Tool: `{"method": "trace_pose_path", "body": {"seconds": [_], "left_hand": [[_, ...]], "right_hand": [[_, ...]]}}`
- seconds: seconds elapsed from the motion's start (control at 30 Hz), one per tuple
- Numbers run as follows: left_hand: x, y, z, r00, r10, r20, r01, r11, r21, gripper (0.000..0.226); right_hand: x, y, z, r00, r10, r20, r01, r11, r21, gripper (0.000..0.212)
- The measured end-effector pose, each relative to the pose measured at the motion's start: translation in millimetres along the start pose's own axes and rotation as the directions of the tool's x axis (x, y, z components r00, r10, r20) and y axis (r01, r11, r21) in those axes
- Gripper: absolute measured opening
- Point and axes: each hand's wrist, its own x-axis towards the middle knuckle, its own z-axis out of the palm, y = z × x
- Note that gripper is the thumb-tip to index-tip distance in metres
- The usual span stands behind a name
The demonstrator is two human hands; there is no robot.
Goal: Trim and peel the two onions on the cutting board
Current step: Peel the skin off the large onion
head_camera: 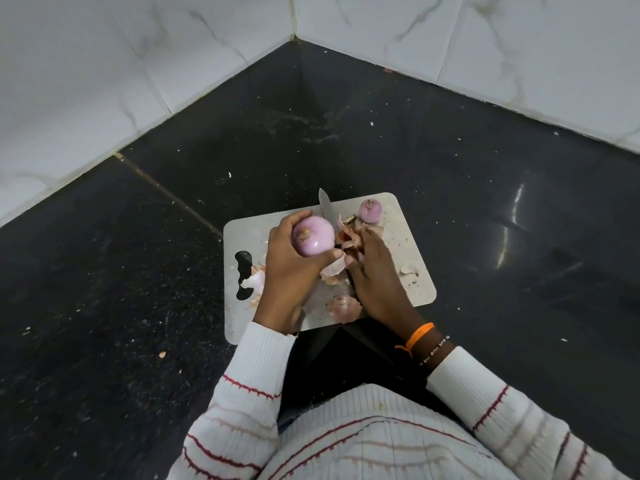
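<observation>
— Fingers (300, 216) of the left hand (291, 268) curl round what?
— Round the larger onion (312, 240), peeled and pale purple; they wrap its far side, and the thumb presses its near side, so the hand is closed on it and holds it above the cutting board (408, 271).
— And the right hand (375, 282)?
— Its fingers (367, 237) are bent down over a heap of onion skins (346, 240) just right of the held onion. A knife (327, 211) pokes out beyond those fingers, blade tip pointing away past the board's far edge; the handle seems to run under the palm, but whether the hand truly grips it I cannot tell.
— Where is the second onion?
— Beyond the right fingertips, resting on the board near its far right corner. That smaller onion (370, 211) is bare too, with a trimmed end facing up.
— Anything else near the hands?
— Loose peels (256, 282) beside the left wrist by the board's dark handle hole, another curled skin (344, 308) between the two wrists, and an orange band (417, 336) on the right wrist. The board sits on a dark countertop (138, 271) in a tiled corner
</observation>
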Motion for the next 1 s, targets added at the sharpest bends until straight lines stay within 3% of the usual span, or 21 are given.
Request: {"method": "trace_pose_path", "body": {"seconds": [0.17,0.3,0.4,0.47,0.53,0.6,0.67,0.73,0.87,1.0], "left_hand": [[1.3,1.8,-4.9,0.999,0.037,0.000,-0.037,0.999,0.016,0.068],[0.2,3.0,-5.3,0.998,0.050,-0.024,-0.050,0.999,-0.006,0.068],[-0.4,3.7,-4.0,0.999,0.043,-0.021,-0.044,0.999,-0.016,0.069],[0.0,3.6,-4.2,0.999,0.037,-0.015,-0.037,0.999,-0.016,0.069],[0.5,2.3,-4.5,1.000,0.028,-0.005,-0.028,1.000,0.003,0.069],[0.2,1.2,-3.2,1.000,0.014,0.015,-0.014,1.000,0.012,0.070],[-0.5,1.3,-1.0,0.999,0.000,0.032,-0.001,1.000,0.021,0.073],[-0.9,2.4,1.0,0.999,-0.012,0.042,0.011,0.999,0.031,0.075],[-2.1,3.6,3.9,0.999,-0.008,0.045,0.004,0.997,0.072,0.073],[-3.3,3.8,5.3,0.998,0.031,0.049,-0.037,0.991,0.130,0.073]], "right_hand": [[-1.7,-13.7,19.2,0.992,-0.106,0.064,0.105,0.994,0.008,0.065],[-1.9,-21.5,23.9,0.963,-0.215,0.162,0.200,0.974,0.104,0.057],[-1.9,-25.7,10.8,0.959,-0.245,0.139,0.210,0.951,0.226,0.046],[4.3,-19.6,-6.4,0.974,-0.224,0.035,0.221,0.971,0.091,0.037],[7.6,-7.4,-28.2,0.986,-0.153,-0.065,0.140,0.975,-0.171,0.028],[6.4,5.2,-47.4,0.998,-0.041,-0.056,0.016,0.922,-0.387,0.025],[4.0,13.8,-58.9,0.995,0.095,0.010,-0.078,0.868,-0.491,0.024],[4.9,18.7,-62.6,0.989,0.144,0.028,-0.115,0.882,-0.456,0.018],[8.5,14.1,-62.2,0.998,0.054,-0.015,-0.056,0.932,-0.358,0.018],[5.9,-7.7,-56.4,0.964,-0.022,0.265,0.019,1.000,0.011,0.017]]}}
